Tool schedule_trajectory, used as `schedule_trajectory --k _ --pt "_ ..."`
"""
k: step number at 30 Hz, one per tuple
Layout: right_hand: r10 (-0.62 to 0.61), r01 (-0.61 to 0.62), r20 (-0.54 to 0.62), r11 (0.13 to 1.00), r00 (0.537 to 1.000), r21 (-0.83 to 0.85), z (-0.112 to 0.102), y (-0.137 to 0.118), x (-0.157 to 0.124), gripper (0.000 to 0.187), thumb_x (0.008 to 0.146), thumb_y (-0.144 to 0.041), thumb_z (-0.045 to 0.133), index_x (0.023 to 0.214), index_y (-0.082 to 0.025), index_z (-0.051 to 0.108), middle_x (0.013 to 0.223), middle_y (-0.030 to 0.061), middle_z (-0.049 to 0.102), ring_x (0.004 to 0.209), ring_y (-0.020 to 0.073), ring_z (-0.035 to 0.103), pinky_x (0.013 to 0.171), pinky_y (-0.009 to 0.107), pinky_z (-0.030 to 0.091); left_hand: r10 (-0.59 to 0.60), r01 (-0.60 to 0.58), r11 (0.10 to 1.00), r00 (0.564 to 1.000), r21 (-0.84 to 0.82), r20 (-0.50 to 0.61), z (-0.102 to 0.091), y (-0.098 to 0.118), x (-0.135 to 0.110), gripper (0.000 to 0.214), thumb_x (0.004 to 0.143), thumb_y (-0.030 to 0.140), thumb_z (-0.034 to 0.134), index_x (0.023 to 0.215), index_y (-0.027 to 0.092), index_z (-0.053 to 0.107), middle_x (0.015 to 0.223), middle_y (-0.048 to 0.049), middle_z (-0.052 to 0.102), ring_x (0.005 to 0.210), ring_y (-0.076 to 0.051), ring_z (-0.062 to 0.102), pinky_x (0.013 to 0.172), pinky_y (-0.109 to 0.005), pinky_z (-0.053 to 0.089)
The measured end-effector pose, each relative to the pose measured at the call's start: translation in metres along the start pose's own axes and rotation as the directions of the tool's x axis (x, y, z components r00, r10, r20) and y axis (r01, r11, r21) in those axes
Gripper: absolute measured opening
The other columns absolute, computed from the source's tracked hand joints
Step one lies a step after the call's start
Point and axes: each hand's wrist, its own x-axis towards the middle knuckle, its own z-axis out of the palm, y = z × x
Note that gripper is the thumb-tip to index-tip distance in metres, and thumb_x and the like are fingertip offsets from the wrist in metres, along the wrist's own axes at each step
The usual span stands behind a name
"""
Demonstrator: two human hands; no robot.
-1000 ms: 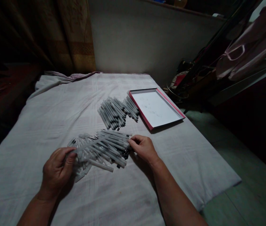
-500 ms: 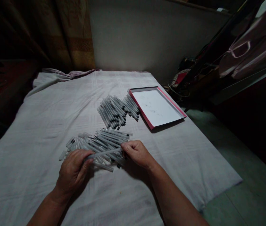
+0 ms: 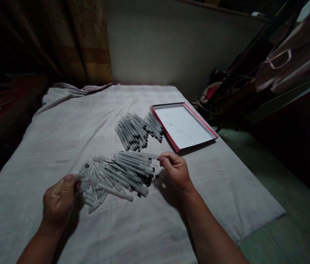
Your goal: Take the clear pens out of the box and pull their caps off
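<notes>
My left hand (image 3: 60,200) is closed at the left edge of the near pile, pinching a small clear piece that looks like a pen cap (image 3: 77,178). On the other side of the pile, my right hand (image 3: 177,171) pinches the end of a slim translucent pen (image 3: 151,155), which points left over the heap. Between my hands lies a loose pile of clear pens (image 3: 127,172), with clear caps (image 3: 96,183) scattered at its left. Several small black pieces (image 3: 146,179) show at the pile's right side.
Farther back, neatly laid pens (image 3: 131,132) with dark ends form a stack. Beside them rests a shallow red-edged box lid (image 3: 185,126) with a white inside. Everything lies on a pale checked cloth (image 3: 75,128); its right edge drops to a tiled floor (image 3: 276,183).
My hands have moved apart: the left went left with the small clear piece, the right went right and slightly up. The pen no longer spans between them. More of the near pile shows.
</notes>
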Motion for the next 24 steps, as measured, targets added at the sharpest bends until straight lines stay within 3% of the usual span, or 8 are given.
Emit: schedule_trajectory --k 3,6,8,15,20,24 --pt "-0.117 0.119 0.020 0.979 0.993 -0.163 0.010 0.013 0.001 0.017 0.086 -0.033 0.063 0.080 -0.023 0.075 0.079 0.0055 0.074 0.075 0.0214 0.065 0.074 0.034 0.049 0.111 -0.111 0.993 0.994 0.041 -0.009 0.008 0.002 0.007 0.028 0.100 0.041 0.049 0.089 0.021 0.064 0.078 -0.0018 0.070 0.073 -0.019 0.068 0.069 -0.030 0.053" --pt "-0.227 0.238 0.072 0.909 0.971 -0.343 0.021 0.022 -0.002 0.017 0.090 -0.030 0.062 0.083 -0.023 0.075 0.085 0.0081 0.076 0.083 0.0239 0.067 0.082 0.038 0.049 0.286 -0.277 0.942 0.958 0.192 -0.020 0.019 -0.002 0.011 0.026 0.099 0.042 0.050 0.101 0.021 0.065 0.093 -0.0063 0.074 0.089 -0.023 0.069 0.084 -0.036 0.051" --pt "-0.264 0.283 0.102 0.860 0.959 -0.425 0.024 0.026 -0.004 0.017 0.092 -0.028 0.061 0.084 -0.023 0.075 0.085 0.0086 0.076 0.084 0.0243 0.067 0.083 0.038 0.049 0.331 -0.324 0.909 0.943 0.262 0.018 0.024 -0.008 0.011 0.025 0.100 0.040 0.049 0.105 0.022 0.065 0.100 -0.0081 0.075 0.096 -0.025 0.068 0.089 -0.039 0.048" --pt "-0.324 0.335 0.116 0.784 0.939 -0.523 0.022 0.035 -0.006 0.013 0.089 -0.021 0.062 0.093 -0.022 0.075 0.090 0.0071 0.076 0.088 0.0228 0.068 0.084 0.036 0.050 0.303 -0.316 0.892 0.949 0.324 0.092 0.027 -0.019 0.006 0.030 0.101 0.040 0.044 0.114 0.022 0.065 0.116 -0.0103 0.073 0.111 -0.027 0.065 0.097 -0.042 0.044" --pt "-0.315 0.327 0.108 0.809 0.943 -0.489 0.017 0.034 -0.003 0.016 0.091 -0.021 0.059 0.091 -0.022 0.074 0.087 0.0059 0.075 0.086 0.0211 0.069 0.083 0.033 0.052 0.311 -0.317 0.912 0.948 0.261 0.063 0.028 -0.022 0.005 0.028 0.100 0.039 0.047 0.116 0.024 0.065 0.115 -0.0079 0.073 0.111 -0.026 0.066 0.097 -0.042 0.045" --pt "-0.251 0.280 0.127 0.796 0.960 -0.538 0.015 0.021 0.018 0.017 0.092 -0.020 0.058 0.089 -0.021 0.075 0.089 0.0066 0.076 0.087 0.0207 0.070 0.084 0.032 0.052 0.274 -0.270 0.948 0.962 0.169 0.000 0.025 -0.024 0.008 0.026 0.101 0.036 0.045 0.112 0.024 0.066 0.108 -0.0062 0.074 0.104 -0.024 0.069 0.094 -0.039 0.049"
